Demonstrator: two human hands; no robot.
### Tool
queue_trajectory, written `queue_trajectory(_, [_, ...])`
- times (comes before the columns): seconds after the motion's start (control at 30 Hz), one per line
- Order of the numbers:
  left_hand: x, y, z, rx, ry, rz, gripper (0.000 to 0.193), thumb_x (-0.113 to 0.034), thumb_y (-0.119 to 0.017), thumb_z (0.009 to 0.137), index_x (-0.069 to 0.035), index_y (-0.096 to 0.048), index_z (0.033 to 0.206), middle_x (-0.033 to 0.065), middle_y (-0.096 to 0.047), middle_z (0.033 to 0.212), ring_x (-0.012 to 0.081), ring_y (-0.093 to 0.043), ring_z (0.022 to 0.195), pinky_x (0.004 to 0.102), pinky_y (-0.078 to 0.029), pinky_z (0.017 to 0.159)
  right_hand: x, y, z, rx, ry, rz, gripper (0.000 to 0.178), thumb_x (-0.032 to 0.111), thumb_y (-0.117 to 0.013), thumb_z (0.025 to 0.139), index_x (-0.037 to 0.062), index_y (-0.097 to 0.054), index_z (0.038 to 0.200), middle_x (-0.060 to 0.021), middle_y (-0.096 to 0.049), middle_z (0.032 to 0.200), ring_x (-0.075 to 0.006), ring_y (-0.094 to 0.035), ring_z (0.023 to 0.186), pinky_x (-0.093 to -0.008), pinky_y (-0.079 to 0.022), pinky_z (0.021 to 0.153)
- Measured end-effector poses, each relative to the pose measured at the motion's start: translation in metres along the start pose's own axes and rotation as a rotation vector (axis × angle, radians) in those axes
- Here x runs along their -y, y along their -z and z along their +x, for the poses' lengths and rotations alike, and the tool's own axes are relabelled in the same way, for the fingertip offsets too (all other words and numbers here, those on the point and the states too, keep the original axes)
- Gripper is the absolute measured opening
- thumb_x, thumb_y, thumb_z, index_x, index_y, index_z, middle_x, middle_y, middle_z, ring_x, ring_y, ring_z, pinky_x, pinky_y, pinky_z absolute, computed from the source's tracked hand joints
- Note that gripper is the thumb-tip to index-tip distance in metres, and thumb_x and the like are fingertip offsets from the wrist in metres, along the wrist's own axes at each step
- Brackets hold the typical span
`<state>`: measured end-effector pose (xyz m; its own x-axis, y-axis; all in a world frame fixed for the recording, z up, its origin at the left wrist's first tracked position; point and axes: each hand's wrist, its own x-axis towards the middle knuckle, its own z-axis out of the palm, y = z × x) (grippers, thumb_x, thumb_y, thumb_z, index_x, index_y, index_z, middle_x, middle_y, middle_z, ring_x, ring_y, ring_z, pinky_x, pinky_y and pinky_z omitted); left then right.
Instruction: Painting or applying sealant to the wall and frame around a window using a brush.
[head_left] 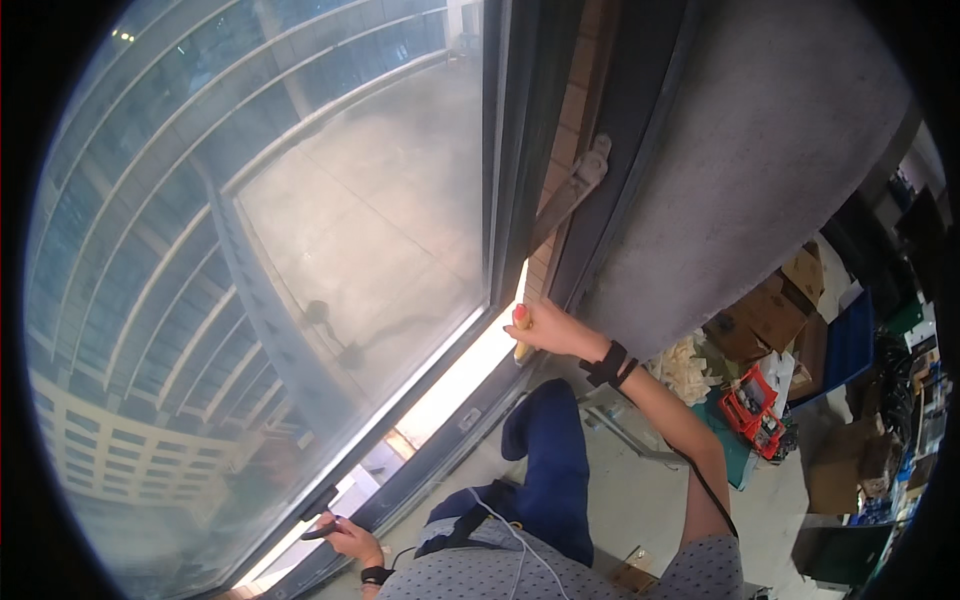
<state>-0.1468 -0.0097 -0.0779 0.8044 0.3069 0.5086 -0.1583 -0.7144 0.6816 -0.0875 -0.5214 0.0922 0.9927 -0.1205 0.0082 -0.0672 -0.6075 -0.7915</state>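
A large framed window sash (490, 200) stands swung outward from its dark frame (560, 290). My left hand (355, 541) is closed around the black window handle (320, 531) at the sash's lower edge. Near the lower frame corner, my right hand (552, 329) grips a yellow-handled tool (521, 316) with a red end. My fingers hide part of this tool, and its working end cannot be made out. Above my right hand, a metal hinge arm (575, 187) runs from the frame toward the sash.
A grey wall (740, 150) rises on the right. On the floor beyond it are a red tool tray (755, 410), cardboard boxes (765, 315), a blue bin (847, 345) and cluttered goods. A bright gap runs between sash and frame. White cables (510, 530) hang over my shirt.
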Motion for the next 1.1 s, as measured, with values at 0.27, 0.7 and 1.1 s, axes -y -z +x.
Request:
queue_trajectory(0.27, [-0.015,-0.015,0.001,-0.049,0.114,0.0,0.023,-0.007,-0.048,0.084,0.004,-0.049,0.104,0.016,-0.056,0.099,0.0281,-0.056,0.089,0.0334,-0.044,0.078,0.008,0.007,-0.036,-0.127,0.009,0.074,0.032,0.027,-0.063,0.083,-0.0037,-0.061,0.075,-0.0195,-0.057,0.063,-0.0234,-0.057,0.054,-0.0348,-0.043,0.053])
queue_trajectory(0.7, [-0.028,-0.024,0.008,-0.09,0.1,0.185,0.023,-0.013,-0.05,0.088,0.001,-0.053,0.105,0.0148,-0.06,0.092,0.031,-0.061,0.078,0.033,-0.048,0.064,0.193,0.173,-0.134,-1.138,0.923,-1.389,0.033,0.026,-0.076,0.071,0.0011,-0.065,0.09,-0.0137,-0.066,0.088,-0.0177,-0.065,0.064,-0.0232,-0.051,0.05])
queue_trajectory(1.1, [-0.062,-0.006,0.012,-0.144,0.064,0.27,0.033,-0.031,-0.056,0.084,0.0,-0.057,0.096,0.0162,-0.063,0.073,0.0328,-0.062,0.064,0.04,-0.049,0.054,0.105,0.102,-0.138,-0.677,0.68,-1.47,0.027,0.026,-0.069,0.078,0.0028,-0.057,0.069,-0.012,-0.06,0.077,-0.013,-0.054,0.047,-0.0221,-0.045,0.042])
